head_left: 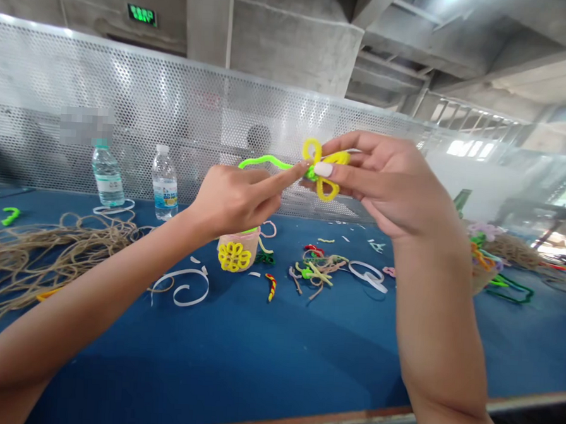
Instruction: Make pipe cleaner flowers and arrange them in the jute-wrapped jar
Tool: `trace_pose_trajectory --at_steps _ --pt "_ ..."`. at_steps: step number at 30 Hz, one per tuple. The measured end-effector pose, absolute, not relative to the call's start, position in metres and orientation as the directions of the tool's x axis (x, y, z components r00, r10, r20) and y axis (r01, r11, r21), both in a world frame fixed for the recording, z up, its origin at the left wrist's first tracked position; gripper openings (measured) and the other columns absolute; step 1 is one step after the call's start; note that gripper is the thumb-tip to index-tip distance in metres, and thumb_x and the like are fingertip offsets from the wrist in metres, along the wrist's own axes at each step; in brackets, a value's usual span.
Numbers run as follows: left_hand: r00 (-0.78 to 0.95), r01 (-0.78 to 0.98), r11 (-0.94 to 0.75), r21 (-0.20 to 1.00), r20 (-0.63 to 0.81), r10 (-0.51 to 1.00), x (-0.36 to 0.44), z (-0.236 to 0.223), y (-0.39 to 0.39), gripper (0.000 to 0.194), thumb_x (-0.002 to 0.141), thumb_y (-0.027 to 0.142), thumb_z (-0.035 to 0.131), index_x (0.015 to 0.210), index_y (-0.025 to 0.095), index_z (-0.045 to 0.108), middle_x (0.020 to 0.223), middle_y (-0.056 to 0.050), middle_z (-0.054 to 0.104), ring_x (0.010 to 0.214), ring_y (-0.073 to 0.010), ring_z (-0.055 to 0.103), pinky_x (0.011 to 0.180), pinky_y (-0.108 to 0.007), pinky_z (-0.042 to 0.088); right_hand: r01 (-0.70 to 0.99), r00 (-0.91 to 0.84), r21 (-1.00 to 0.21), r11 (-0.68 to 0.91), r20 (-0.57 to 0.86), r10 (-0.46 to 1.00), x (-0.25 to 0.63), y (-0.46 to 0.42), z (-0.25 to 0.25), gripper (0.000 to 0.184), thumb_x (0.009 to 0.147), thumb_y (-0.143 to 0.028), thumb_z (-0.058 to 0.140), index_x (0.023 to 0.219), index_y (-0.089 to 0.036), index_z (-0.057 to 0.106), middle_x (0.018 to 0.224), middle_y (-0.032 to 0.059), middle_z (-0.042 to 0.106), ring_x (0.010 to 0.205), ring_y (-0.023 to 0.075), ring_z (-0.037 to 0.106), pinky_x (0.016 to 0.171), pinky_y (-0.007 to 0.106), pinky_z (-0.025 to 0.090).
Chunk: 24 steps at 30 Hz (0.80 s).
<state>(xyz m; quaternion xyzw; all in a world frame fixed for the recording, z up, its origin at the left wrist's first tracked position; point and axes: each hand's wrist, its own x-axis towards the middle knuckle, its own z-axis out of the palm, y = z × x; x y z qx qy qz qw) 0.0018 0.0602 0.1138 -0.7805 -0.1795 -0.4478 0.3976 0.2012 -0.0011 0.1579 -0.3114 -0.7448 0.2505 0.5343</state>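
Raised above the table, my right hand (375, 172) pinches a yellow pipe-cleaner flower (328, 189) with looped petals, thumb in front and fingers behind. A bright green pipe cleaner (269, 159) is bunched at the flower's centre and arches left behind my left hand (241, 197). My left index finger is stretched to the green centre and presses there, while its other fingers are curled; the thumb is mostly hidden. Below stands a small beige pot (252, 247) with a yellow looped flower (234, 257) on its side.
Tangled twine (48, 250) covers the table's left. Two water bottles (108, 174) (165, 183) stand near the perforated metal screen (174, 111). Pipe-cleaner scraps (315, 270), white strips (367, 276) and a red-yellow twisted piece (271, 287) lie mid-table. Another decorated pot (483, 273) is partly behind my right arm.
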Motion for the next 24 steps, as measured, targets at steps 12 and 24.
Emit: trace_pose_trajectory --at_steps 12,24 --pt "0.525 0.698 -0.495 -0.518 0.840 -0.140 -0.001 0.118 0.058 0.026 0.089 0.038 0.051 0.104 0.022 0.065 0.081 -0.007 0.062 0.074 -0.0176 0.057 0.063 -0.030 0.042 0.109 -0.219 -0.787 0.607 0.576 0.787 0.200 0.031 0.151 0.027 0.058 -0.020 0.083 0.073 -0.019 0.060 0.068 -0.0008 0.060 0.062 0.0121 0.059 0.057 0.028 0.052" --pt "0.570 0.560 -0.776 -0.290 0.814 0.107 0.003 0.115 0.077 0.024 0.090 0.022 0.044 0.077 0.017 0.063 0.066 -0.003 0.062 0.066 -0.0144 0.060 0.070 -0.033 0.051 0.186 -0.207 -0.729 0.658 0.626 0.752 0.190 0.048 0.139 0.036 0.055 -0.023 0.084 0.069 -0.020 0.050 0.068 -0.0012 0.057 0.066 0.0130 0.057 0.057 0.027 0.049"
